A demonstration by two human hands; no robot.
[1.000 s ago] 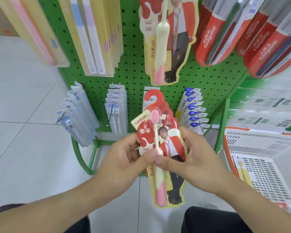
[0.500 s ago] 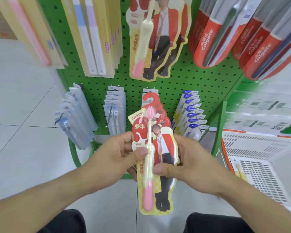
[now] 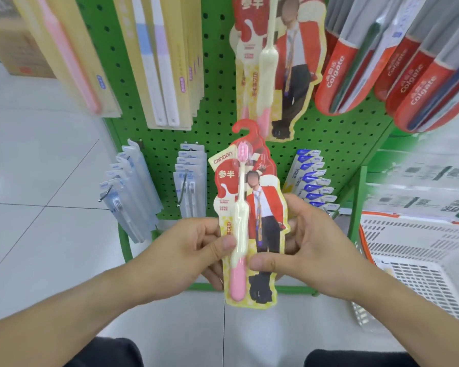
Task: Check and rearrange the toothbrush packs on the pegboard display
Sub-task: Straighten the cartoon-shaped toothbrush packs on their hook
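Observation:
I hold a red and yellow toothbrush pack [image 3: 260, 215] upright in front of the green pegboard [image 3: 217, 107]. It carries a cream and pink toothbrush and a red hook at its top. My left hand [image 3: 194, 258] grips its left edge with the thumb on the front. My right hand [image 3: 310, 250] grips the right edge, thumb pressed on the lower front. A matching pack [image 3: 278, 62] hangs on the board just above the held pack's hook.
Yellow packs [image 3: 167, 56] hang upper left and red Colgate packs [image 3: 387, 59] upper right. Clear packs [image 3: 130, 192], grey-blue packs [image 3: 191, 178] and blue-tipped packs [image 3: 313, 178] fill the lower pegs. A white basket [image 3: 419, 263] stands at the right on the tiled floor.
Both hands have lifted the pack higher, toward the matching pack above. The grip is unchanged.

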